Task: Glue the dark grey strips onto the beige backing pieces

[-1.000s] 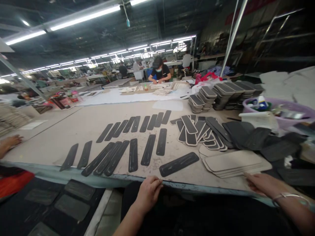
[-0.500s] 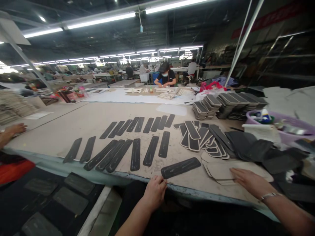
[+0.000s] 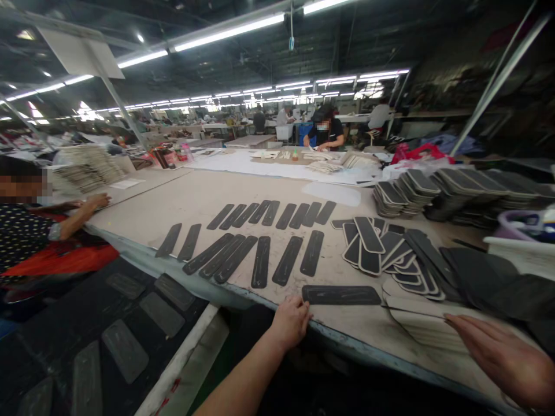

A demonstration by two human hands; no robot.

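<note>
In the head view: rest curled fingers of the left hand [image 3: 292, 322] lightly by the black strip [image 3: 340, 295] on the counter [image 3: 173, 196]; align nearly straight fingers of the right hand [image 3: 498, 353] along the top beige panel [image 3: 410, 305], avoiding creases; cannot tell any grip in either.

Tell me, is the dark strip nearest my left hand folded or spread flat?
Spread flat: the dark strip lies on the table beside the left hand, its long outline showing with no fold.

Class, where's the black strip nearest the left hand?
In the head view, that black strip lies right of centre, between the left hand and beige panels.
</note>
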